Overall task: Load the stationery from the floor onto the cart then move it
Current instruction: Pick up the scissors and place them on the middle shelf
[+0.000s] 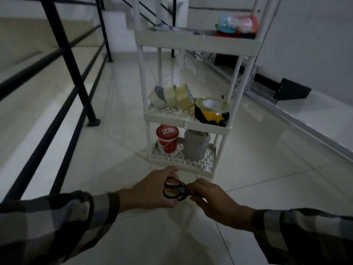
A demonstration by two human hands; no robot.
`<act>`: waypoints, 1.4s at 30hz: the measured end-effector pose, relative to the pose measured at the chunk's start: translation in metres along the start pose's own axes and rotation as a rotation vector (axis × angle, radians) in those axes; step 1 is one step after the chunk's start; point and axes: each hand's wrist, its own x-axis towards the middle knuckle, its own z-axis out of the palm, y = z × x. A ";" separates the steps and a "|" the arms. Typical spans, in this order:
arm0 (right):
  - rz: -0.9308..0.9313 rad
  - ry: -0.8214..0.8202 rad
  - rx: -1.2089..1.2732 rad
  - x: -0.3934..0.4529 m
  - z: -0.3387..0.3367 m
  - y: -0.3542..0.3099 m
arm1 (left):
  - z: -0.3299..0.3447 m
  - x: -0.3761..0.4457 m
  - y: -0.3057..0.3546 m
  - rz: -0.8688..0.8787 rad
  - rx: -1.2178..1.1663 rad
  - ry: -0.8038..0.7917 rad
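Note:
A pair of scissors (174,189) with black and orange handle loops hangs low over the floor, just in front of the white three-tier cart (183,119). My right hand (212,197) pinches the scissors at the blade end, which its fingers hide. My left hand (150,192) lies against the handle loops; its grip is hidden. The cart's middle shelf holds three pale tape rolls (172,96) and a black and yellow tape roll (212,109). On the bottom shelf stand a red tub (167,139) and a grey jar (195,145).
A black metal railing (70,60) runs along the left, with a post foot near the cart. The cart's top shelf carries coloured packets (237,25). A white wall with a dark box (292,91) at its base lies to the right. Pale floor tiles surround the cart.

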 end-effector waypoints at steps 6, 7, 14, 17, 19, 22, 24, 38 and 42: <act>-0.086 0.157 -0.090 0.044 -0.063 -0.019 | -0.078 0.022 0.034 0.162 0.161 0.110; -0.096 0.203 -0.087 0.052 -0.076 -0.023 | -0.096 0.025 0.040 0.184 0.208 0.145; -0.079 0.548 -0.092 0.116 -0.135 -0.035 | -0.175 0.058 0.042 0.224 0.294 0.835; -0.052 0.556 -0.128 0.149 -0.143 -0.033 | -0.189 0.079 0.038 0.109 0.207 0.887; -0.026 0.516 -0.155 0.169 -0.143 -0.029 | -0.190 0.087 0.037 0.075 0.168 0.827; 0.065 0.389 -0.166 0.195 -0.134 -0.015 | -0.186 0.090 0.034 0.085 0.162 0.744; 0.111 0.350 -0.190 0.209 -0.125 -0.004 | -0.183 0.089 0.030 0.076 0.150 0.724; 0.215 0.114 -0.356 0.253 -0.106 0.014 | -0.164 0.085 0.002 0.094 0.196 0.735; 0.237 0.066 -0.354 0.254 -0.109 0.018 | -0.162 0.086 0.002 0.098 0.189 0.751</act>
